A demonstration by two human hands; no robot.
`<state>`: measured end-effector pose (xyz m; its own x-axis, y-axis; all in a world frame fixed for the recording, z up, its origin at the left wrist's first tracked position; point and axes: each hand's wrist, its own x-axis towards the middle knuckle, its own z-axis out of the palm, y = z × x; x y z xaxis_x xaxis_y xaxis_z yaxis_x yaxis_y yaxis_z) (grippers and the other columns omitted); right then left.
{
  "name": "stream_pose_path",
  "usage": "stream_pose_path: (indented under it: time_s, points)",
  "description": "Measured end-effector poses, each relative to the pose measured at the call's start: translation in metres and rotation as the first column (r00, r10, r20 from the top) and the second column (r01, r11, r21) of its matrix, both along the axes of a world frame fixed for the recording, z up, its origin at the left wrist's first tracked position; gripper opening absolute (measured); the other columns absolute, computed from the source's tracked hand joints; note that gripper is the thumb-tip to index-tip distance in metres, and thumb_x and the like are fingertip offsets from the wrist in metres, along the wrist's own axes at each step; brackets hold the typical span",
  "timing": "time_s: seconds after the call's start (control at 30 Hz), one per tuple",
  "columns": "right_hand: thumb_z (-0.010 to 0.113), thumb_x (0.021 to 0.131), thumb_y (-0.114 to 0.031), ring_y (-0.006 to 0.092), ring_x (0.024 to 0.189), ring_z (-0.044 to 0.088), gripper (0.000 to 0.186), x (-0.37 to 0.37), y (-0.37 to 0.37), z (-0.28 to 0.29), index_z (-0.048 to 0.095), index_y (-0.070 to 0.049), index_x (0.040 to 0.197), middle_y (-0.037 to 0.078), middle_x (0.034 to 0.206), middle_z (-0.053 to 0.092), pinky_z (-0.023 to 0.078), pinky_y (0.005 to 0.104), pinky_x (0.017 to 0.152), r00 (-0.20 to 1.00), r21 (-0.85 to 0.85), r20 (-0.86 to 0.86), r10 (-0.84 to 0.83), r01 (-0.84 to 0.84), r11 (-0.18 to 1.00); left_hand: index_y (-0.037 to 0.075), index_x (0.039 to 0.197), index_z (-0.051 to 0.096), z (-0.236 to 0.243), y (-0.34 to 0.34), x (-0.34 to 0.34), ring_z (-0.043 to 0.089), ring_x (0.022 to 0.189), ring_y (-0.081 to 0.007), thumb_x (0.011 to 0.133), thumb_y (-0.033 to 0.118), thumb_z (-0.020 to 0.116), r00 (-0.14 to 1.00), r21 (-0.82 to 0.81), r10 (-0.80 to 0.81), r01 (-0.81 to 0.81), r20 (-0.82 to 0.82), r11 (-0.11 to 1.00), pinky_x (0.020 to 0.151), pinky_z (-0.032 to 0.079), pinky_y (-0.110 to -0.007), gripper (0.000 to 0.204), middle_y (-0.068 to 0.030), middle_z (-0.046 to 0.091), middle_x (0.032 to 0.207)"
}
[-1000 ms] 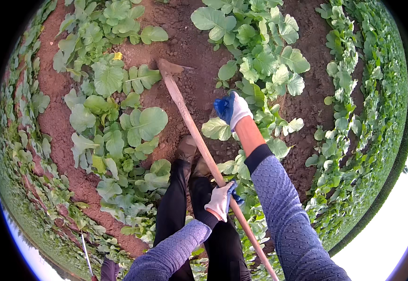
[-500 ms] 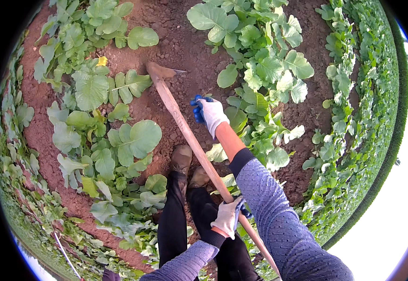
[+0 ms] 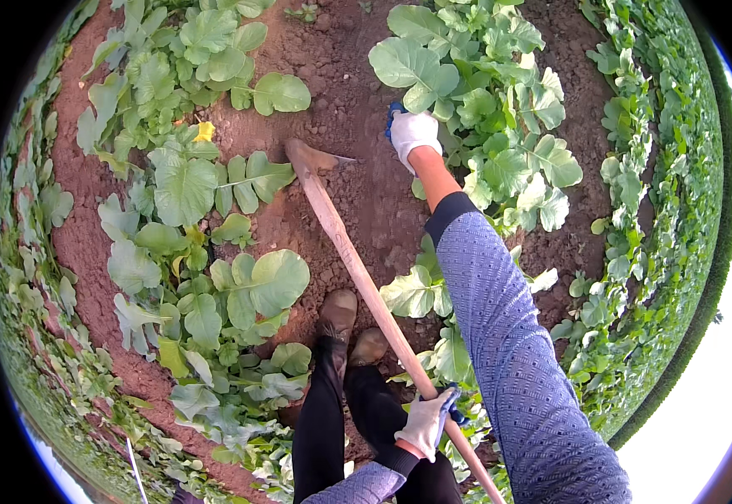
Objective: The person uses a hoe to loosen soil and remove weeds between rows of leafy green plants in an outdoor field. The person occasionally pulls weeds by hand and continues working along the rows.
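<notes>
A hoe [image 3: 356, 265] with a long wooden handle slants across the furrow, its blade resting on the soil at the far end. My left hand [image 3: 424, 422], in a white glove with a blue palm, is wrapped round the lower handle. Stretched far forward, my right hand [image 3: 415, 134] in a matching glove is at the edge of the right row of leafy green plants [image 3: 500, 109]. Its fingers are curled, and a broad leaf [image 3: 414, 71] hangs just above them. Whatever those fingers may hold is hidden.
Another leafy row [image 3: 185, 181] runs along my left, with a small yellow patch [image 3: 205, 132] among its leaves. Bare brown soil [image 3: 341, 92] lies between the rows. My brown shoes [image 3: 337, 314] stand in the furrow beside the handle. More crop rows [image 3: 635, 210] spread to the right.
My right hand has moved forward and right, from over the furrow to the right row's leaves. My left hand keeps its grip on the hoe. The whole view has shifted slightly.
</notes>
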<state>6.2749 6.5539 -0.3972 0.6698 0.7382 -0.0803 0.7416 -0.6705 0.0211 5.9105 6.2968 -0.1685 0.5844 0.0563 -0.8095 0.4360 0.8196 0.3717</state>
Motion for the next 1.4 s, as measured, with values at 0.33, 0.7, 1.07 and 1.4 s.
stream_pose_path:
  time_s: [0.33, 0.7, 1.07, 1.4]
  points:
    - [0.059, 0.087, -0.037, 0.0423, 0.088, 0.063, 0.046, -0.146, -0.085, 0.121, 0.057, -0.003, 0.117, 0.029, 0.090, 0.064, 0.051, 0.0480, 0.075, 0.700, -0.119, -0.706, -0.107, 0.031, 0.992, 0.002, 0.094, 0.063, 0.005, 0.002, 0.015, 0.060, 0.061, -0.0161, 0.089, 0.019, 0.067, 0.946, -0.431, 0.169, -0.279, -0.277, 0.858, 0.058, 0.057, -0.033, 0.018, -0.0045, 0.059, 0.078]
    - [0.077, 0.076, -0.033, 0.0196, 0.081, 0.063, 0.052, -0.372, -0.581, 0.588, 0.059, -0.005, 0.116, 0.012, 0.091, 0.068, 0.051, 0.0365, 0.073, -0.023, -0.899, -0.433, -0.901, 0.092, 0.429, 0.011, 0.082, 0.056, 0.030, 0.022, 0.014, 0.050, 0.055, -0.0163, 0.087, 0.027, 0.069, 0.841, -0.365, 0.165, -0.389, -0.515, 0.846, 0.055, 0.056, -0.043, 0.021, -0.0005, 0.049, 0.069]
    - [0.075, 0.080, -0.020, 0.0094, 0.063, 0.060, 0.032, -0.335, -0.362, 0.475, 0.066, -0.005, 0.105, 0.005, 0.074, 0.066, 0.052, 0.0283, 0.063, 0.080, -0.322, -0.868, -0.489, 0.659, 0.680, 0.009, 0.087, 0.048, 0.122, 0.260, 0.237, 0.048, 0.044, -0.0148, 0.086, 0.021, 0.068, 0.933, 0.437, 0.312, -0.209, -0.178, 0.875, 0.038, 0.044, -0.032, 0.023, -0.0008, 0.047, 0.059]
    - [0.075, 0.078, -0.033, 0.0286, 0.074, 0.064, 0.041, -0.335, -0.436, 0.654, 0.064, -0.002, 0.102, 0.019, 0.083, 0.066, 0.049, 0.0417, 0.067, -0.053, -0.476, -0.840, -0.539, 0.549, 0.687, 0.012, 0.076, 0.052, 0.158, 0.100, 0.118, 0.046, 0.042, -0.0134, 0.090, 0.025, 0.063, 0.898, 0.229, 0.214, -0.131, -0.386, 0.965, 0.038, 0.042, -0.032, 0.022, 0.0014, 0.046, 0.057]
